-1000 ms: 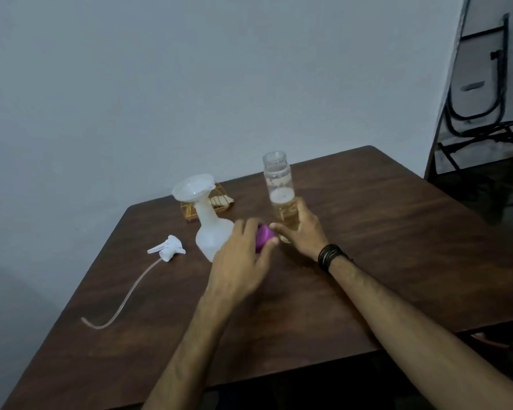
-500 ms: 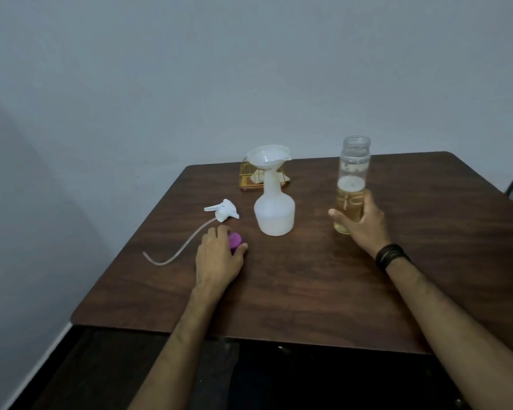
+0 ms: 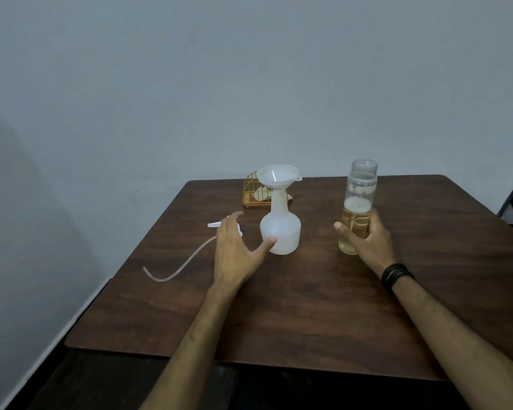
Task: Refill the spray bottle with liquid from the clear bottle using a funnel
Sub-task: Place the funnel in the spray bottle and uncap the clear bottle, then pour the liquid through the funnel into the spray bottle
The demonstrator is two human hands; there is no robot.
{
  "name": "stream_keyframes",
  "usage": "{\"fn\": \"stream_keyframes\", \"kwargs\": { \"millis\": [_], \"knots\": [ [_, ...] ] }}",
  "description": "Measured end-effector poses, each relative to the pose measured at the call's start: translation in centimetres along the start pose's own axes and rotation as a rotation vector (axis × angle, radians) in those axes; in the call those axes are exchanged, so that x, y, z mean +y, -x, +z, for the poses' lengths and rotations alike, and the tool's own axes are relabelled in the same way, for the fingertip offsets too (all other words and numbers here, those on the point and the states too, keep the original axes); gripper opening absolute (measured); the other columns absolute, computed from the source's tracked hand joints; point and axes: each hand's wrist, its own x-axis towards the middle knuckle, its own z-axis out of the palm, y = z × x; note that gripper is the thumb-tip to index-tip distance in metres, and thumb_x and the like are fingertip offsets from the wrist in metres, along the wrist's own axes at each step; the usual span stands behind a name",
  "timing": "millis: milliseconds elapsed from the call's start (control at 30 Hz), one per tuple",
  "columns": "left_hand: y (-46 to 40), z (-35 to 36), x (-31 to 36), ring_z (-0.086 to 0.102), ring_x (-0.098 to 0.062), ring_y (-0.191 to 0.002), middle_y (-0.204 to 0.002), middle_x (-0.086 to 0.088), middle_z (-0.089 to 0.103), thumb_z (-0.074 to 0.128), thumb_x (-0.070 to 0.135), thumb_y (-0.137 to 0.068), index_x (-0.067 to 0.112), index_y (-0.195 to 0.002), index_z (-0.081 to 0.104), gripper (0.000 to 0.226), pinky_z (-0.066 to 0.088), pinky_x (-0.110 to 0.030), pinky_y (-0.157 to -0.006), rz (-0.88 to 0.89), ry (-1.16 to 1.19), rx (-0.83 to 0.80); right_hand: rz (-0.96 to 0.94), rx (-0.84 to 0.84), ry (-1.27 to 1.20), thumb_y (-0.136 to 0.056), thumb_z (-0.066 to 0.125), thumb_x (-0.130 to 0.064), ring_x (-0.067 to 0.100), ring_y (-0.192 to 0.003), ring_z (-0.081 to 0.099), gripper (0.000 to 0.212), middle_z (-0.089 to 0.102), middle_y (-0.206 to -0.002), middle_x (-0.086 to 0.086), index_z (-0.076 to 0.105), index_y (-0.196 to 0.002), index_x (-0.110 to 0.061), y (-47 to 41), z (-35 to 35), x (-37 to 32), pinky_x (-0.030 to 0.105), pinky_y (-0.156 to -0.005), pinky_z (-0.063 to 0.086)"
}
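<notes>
Since half a second ago the left hand (image 3: 237, 250) has left the purple cap, which no longer shows, and has come across to the spray bottle (image 3: 280, 229); its fingers are spread open and its thumb touches the bottle's near left side, not yet closed around it. Right hand (image 3: 365, 235) stays wrapped around the lower part of the clear bottle (image 3: 359, 208), which stands upright and uncapped on the bench (image 3: 308, 306), about half full of yellowish liquid. A funnel (image 3: 276, 176) sits in the spray bottle's neck. Both bottles look like light plastic; the empty spray bottle will likely tip easily, so holding its wide base seems wise. Left of it lies the spray head (image 3: 215, 224) with its thin tube (image 3: 178, 269). A yellow wire rack (image 3: 253, 190) stands at the far edge.
</notes>
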Motion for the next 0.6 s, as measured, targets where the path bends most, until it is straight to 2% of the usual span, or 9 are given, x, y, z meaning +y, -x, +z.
{"fn": "stream_keyframes", "kwargs": {
  "millis": [100,167,233,367,467,600],
  "knots": [
    [-1.5,1.5,1.9,0.049,-0.009,-0.13,-0.144,0.006,0.051,0.084,0.058,-0.071,0.023,-0.144,0.045,0.09,0.045,-0.031,-0.105,-0.036,0.262,-0.015,0.013,0.007,-0.007,-0.078,0.077,-0.051,0.013,-0.103,0.064,0.058,0.068,-0.113,-0.007,0.054,-0.126,-0.028,-0.2,0.3,-0.1,0.034,-0.093,0.05],
    [-2.5,2.9,2.7,0.051,-0.009,-0.13,-0.142,0.007,0.055,0.082,0.062,-0.07,0.026,-0.142,0.048,0.087,0.046,-0.032,-0.105,-0.044,0.344,-0.049,0.016,0.004,-0.01,-0.079,0.077,-0.049,0.012,-0.103,0.063,0.06,0.067,-0.113,-0.008,0.053,-0.129,-0.027,-0.1,0.3,-0.2,0.031,-0.092,0.048],
    [-3.3,4.4,3.2,0.056,-0.01,-0.124,-0.135,0.008,0.061,0.079,0.064,-0.071,0.026,-0.135,0.054,0.079,0.048,-0.032,-0.102,-0.045,0.363,-0.085,0.013,0.005,-0.018,-0.079,0.078,-0.047,0.01,-0.102,0.062,0.058,0.066,-0.111,-0.01,0.051,-0.128,-0.031,0.0,0.2,-0.3,0.029,-0.09,0.046],
    [-3.5,7.1,3.4,0.065,-0.008,-0.093,-0.099,0.008,0.071,0.079,0.051,-0.081,0.022,-0.106,0.066,0.041,0.05,-0.026,-0.08,-0.041,0.345,0.003,-0.001,0.026,0.006,-0.079,0.079,-0.045,0.005,-0.096,0.061,0.053,0.064,-0.104,-0.014,0.051,-0.123,-0.033,0.2,0.2,-0.3,0.025,-0.085,0.045],
    [-3.0,8.5,3.6,0.065,-0.011,-0.091,-0.098,0.007,0.07,0.076,0.049,-0.084,0.021,-0.107,0.068,0.038,0.053,-0.029,-0.078,-0.024,0.352,0.082,-0.008,0.054,0.021,-0.08,0.079,-0.041,-0.001,-0.091,0.059,0.053,0.062,-0.102,-0.017,0.05,-0.124,-0.031,0.1,0.1,-0.3,0.021,-0.081,0.043],
    [-2.6,9.3,4.4,0.065,-0.006,-0.088,-0.098,0.01,0.068,0.077,0.048,-0.084,0.02,-0.109,0.066,0.039,0.056,-0.03,-0.076,0.067,0.325,0.039,-0.011,0.103,0.02,-0.082,0.079,-0.034,-0.008,-0.087,0.057,0.048,0.059,-0.095,-0.022,0.047,-0.117,-0.031,-0.2,0.1,-0.1,0.016,-0.075,0.042]
  ]
}}
